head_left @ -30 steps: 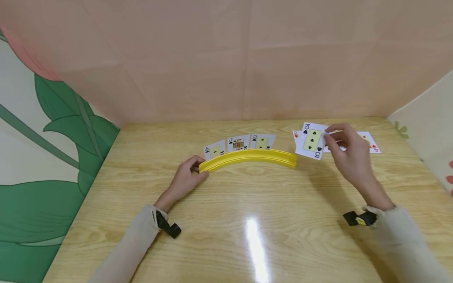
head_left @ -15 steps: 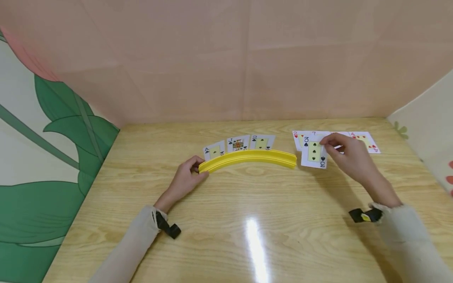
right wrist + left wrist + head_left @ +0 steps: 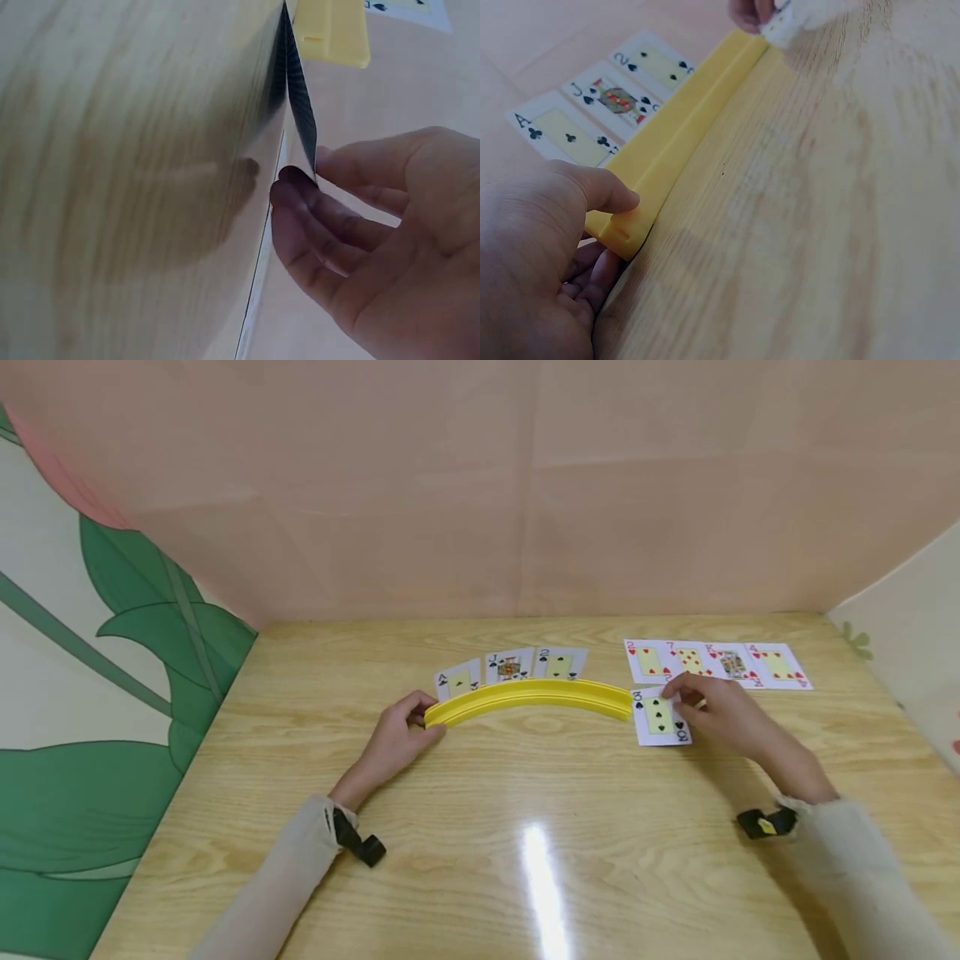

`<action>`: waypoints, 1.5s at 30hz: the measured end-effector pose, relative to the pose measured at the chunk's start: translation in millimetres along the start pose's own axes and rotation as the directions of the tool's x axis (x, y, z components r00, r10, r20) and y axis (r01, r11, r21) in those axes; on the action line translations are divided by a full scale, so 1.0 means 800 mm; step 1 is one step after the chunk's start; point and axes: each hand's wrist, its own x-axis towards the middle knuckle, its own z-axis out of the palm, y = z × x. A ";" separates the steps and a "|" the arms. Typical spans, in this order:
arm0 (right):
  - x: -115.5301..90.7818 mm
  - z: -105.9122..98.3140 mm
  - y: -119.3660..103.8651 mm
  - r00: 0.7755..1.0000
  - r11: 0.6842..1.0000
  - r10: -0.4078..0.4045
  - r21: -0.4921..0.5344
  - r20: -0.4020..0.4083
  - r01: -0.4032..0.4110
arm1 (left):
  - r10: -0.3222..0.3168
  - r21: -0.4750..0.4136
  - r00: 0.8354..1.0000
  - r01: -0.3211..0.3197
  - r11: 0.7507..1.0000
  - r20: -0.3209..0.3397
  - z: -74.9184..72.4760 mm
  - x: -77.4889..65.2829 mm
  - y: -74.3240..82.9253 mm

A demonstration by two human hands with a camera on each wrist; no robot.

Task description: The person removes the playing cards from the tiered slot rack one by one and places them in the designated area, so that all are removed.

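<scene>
A curved yellow card holder (image 3: 536,691) lies on the wooden table. My left hand (image 3: 401,735) grips its left end, thumb on top and fingers beneath, as the left wrist view shows. Standing in its slot are an ace of clubs (image 3: 566,135), a jack of spades (image 3: 613,100) and a two of spades (image 3: 654,64). My right hand (image 3: 716,714) pinches a three of spades (image 3: 660,718) by its upper right corner, beside the holder's right end. In the right wrist view this playing card (image 3: 301,112) appears nearly edge-on, low over the tabletop; whether it touches is unclear.
A row of several face-up red cards lies behind my right hand, among them a two of hearts (image 3: 647,662) and a four of hearts (image 3: 777,667). The wooden table (image 3: 450,835) meets a pinkish backdrop (image 3: 517,527) at its far edge.
My right hand has brought the three of spades down and toward me, from over the card row to beside the holder's right end. The left hand keeps its grip on the holder.
</scene>
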 end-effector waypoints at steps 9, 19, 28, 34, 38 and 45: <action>0.000 0.000 0.002 0.993 0.998 0.069 -0.003 0.101 -0.069 | 0.014 0.006 1.000 -0.014 1.000 0.000 0.000 0.000 0.002; -0.002 0.004 0.003 0.994 0.995 0.085 -0.055 0.072 -0.081 | -0.010 -0.020 1.000 0.010 1.000 0.003 0.000 0.000 0.002; -0.003 0.006 0.004 0.996 0.995 0.078 -0.065 0.036 -0.076 | -0.012 -0.015 1.000 0.012 1.000 0.002 0.000 0.000 0.001; -0.003 0.008 0.002 0.994 0.994 0.095 -0.066 0.051 -0.092 | -0.018 -0.012 1.000 0.018 1.000 0.004 0.000 -0.001 0.002; -0.003 0.008 0.001 0.996 0.995 0.081 -0.065 0.038 -0.078 | -0.017 -0.012 1.000 0.017 1.000 0.003 0.000 -0.001 0.003; -0.005 0.008 0.002 0.997 0.996 0.077 -0.050 0.026 -0.076 | -0.010 -0.009 1.000 0.010 1.000 0.000 0.000 -0.001 0.003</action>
